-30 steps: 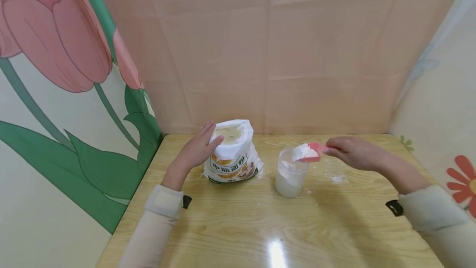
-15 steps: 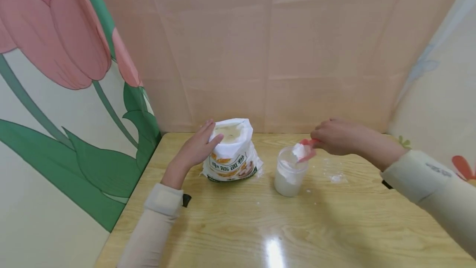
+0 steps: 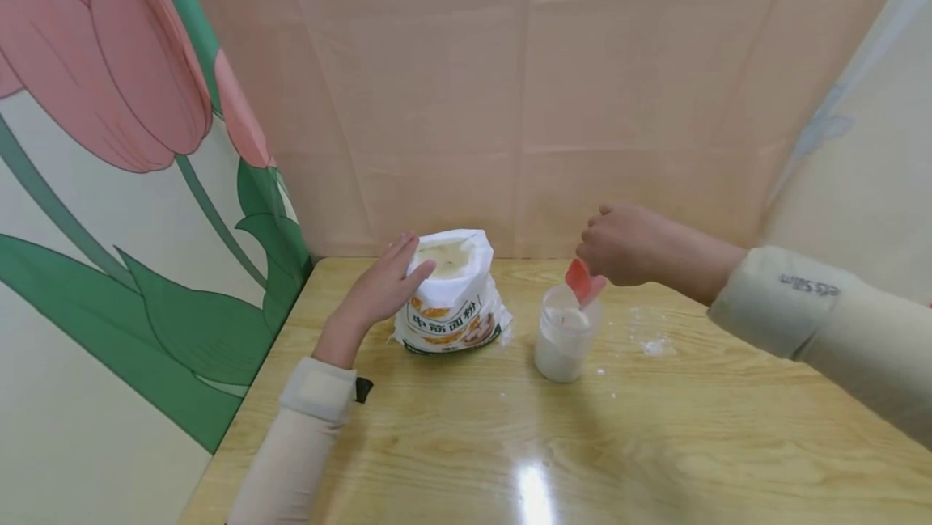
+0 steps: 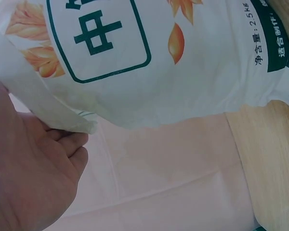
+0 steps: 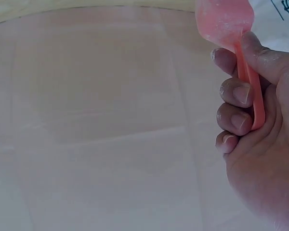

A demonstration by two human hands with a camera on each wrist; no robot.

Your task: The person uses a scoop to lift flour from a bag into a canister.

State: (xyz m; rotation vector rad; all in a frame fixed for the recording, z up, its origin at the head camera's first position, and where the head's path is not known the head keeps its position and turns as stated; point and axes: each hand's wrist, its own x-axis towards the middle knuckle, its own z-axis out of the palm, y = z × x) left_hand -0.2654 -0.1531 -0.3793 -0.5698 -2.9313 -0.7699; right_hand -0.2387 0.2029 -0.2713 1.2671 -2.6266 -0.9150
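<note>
My left hand (image 3: 379,286) holds the rolled-down rim of a white flour bag (image 3: 453,321) on its left side, thumb towards the front. The bag stands upright with its top open and pale flour inside. In the left wrist view, the fingers (image 4: 70,147) go behind the bag's edge. My right hand (image 3: 626,246) grips the handle of a pink scoop (image 3: 580,281), tipped steeply over a clear plastic container (image 3: 559,351). White flour fills much of this container. In the right wrist view, the scoop (image 5: 225,21) has a dusting of flour, and curled fingers wrap its handle.
The wooden table (image 3: 437,428) has spilled flour (image 3: 655,345) to the right of the container. A pinkish cloth backdrop (image 3: 466,88) rises behind the table. Panels painted with flowers stand at the left and right.
My right hand has risen, moved left and turned over, tipping the scoop downward above the container. The white flour heaped in the scoop has gone from it. My left hand stays on the bag.
</note>
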